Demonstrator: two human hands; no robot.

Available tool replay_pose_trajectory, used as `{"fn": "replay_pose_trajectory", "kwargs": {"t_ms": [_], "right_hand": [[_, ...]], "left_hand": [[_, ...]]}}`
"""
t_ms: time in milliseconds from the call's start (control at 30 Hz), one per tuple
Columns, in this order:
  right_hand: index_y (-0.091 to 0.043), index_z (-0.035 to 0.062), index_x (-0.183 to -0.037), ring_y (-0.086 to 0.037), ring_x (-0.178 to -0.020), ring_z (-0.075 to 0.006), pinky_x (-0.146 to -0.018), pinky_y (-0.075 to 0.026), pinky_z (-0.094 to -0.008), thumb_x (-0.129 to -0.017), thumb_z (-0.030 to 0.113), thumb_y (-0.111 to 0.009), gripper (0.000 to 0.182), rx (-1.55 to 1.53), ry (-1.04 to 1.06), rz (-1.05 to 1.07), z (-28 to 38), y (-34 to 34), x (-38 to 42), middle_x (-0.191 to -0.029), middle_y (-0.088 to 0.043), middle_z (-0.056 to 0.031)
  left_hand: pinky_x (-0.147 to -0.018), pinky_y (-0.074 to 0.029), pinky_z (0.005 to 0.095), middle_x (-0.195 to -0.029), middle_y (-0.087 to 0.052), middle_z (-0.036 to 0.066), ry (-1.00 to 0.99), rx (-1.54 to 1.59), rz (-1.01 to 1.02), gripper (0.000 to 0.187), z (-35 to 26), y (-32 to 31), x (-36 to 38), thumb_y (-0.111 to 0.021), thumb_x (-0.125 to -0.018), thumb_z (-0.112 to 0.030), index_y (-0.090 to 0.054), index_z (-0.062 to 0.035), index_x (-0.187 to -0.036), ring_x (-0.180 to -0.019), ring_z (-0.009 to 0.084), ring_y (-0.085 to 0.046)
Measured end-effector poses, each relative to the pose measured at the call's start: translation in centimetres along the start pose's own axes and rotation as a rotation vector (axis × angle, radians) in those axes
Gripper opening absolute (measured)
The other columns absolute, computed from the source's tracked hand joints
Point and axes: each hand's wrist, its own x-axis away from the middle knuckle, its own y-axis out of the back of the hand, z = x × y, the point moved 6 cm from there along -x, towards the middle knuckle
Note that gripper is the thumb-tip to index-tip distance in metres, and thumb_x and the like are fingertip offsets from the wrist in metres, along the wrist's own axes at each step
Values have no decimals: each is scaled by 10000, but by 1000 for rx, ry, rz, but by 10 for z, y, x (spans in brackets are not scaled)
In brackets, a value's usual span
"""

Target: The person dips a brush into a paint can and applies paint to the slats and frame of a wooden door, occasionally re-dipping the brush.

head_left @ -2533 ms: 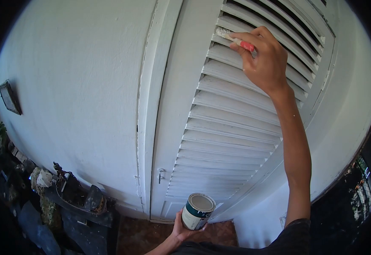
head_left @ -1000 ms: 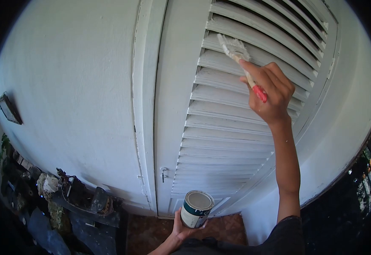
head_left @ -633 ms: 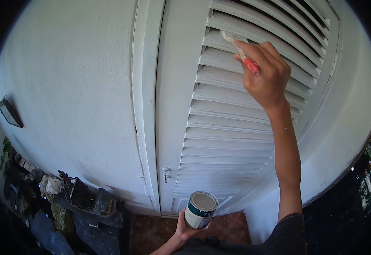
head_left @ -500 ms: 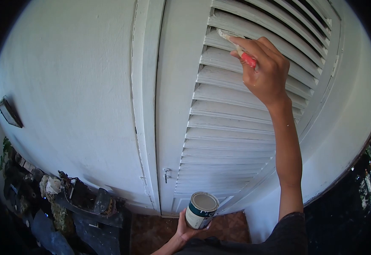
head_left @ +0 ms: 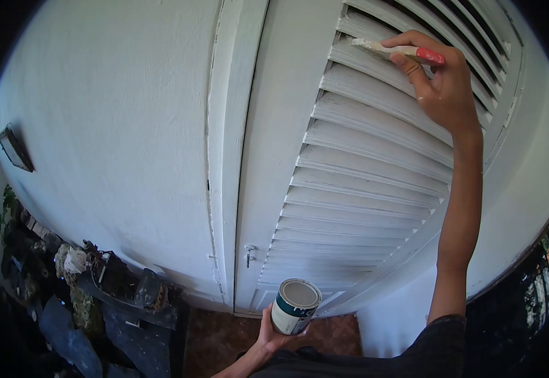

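Observation:
My right hand [head_left: 441, 85] grips a paintbrush [head_left: 407, 51] with a red-ended handle, raised high at the louvred door [head_left: 249, 189]. White paint coats the bristles, which point left onto an upper slat [head_left: 375, 60] near the slats' left ends. Low down, my left hand [head_left: 270, 332] is wrapped round a paint can [head_left: 295, 309] and holds it nearly upright. The can has a green and cream label and an open top with a greyish-white inside.
Left of the door frame stretches a white wall [head_left: 117, 126]. A door handle [head_left: 249, 254] sticks out low on the door. Dark piled clutter [head_left: 123, 302] stands at lower left, with a small frame [head_left: 15, 148] above it. Reddish-brown tiles [head_left: 218, 343] cover the floor.
The brush has turned from slanting down to nearly level, its bristles still at the slats. My right hand has shifted right and up in view. The left hand still holds the can.

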Motion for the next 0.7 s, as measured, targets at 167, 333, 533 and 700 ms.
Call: {"fn": "replay_pose_trajectory", "kwargs": {"t_ms": [167, 333, 533, 700], "right_hand": [[-790, 148, -1005, -431, -504, -158, -509, -356, -300, -932, 183, -751, 90, 86, 75, -29, -2, 1, 1, -607, -620, -21], [-775, 215, -1093, -577, -582, -183, -524, -431, -334, -829, 99, -784, 288, 299, 190, -149, 25, -4, 34, -710, -668, -1], [-765, 186, -1072, -603, -617, -185, -542, -467, -322, -835, 75, -769, 262, 452, -20, -202, 19, 11, 56, -722, -685, 18], [-764, 170, -1054, -631, -657, -186, -566, -491, -323, -850, 73, -751, 227, 370, 38, -227, 31, 2, 41, -767, -720, 12]], "left_hand": [[-1082, -431, 668, -1561, -402, 206, 22, 39, 41, 747, 5, -4, 7, -493, -964, -637, -419, -170, -1543, -1405, 407, -429], [-1086, -425, 669, -1560, -403, 203, 16, 22, 42, 760, 11, -2, 16, -509, -957, -644, -420, -168, -1542, -1406, 407, -428], [-1079, -424, 644, -1542, -432, 209, -15, -7, 36, 792, 11, -1, 24, -556, -916, -599, -435, -121, -1536, -1384, 406, -451], [-1082, -424, 648, -1533, -443, 213, 4, -5, 48, 777, 7, -4, 21, -553, -920, -591, -446, -122, -1531, -1381, 409, -456]]}}
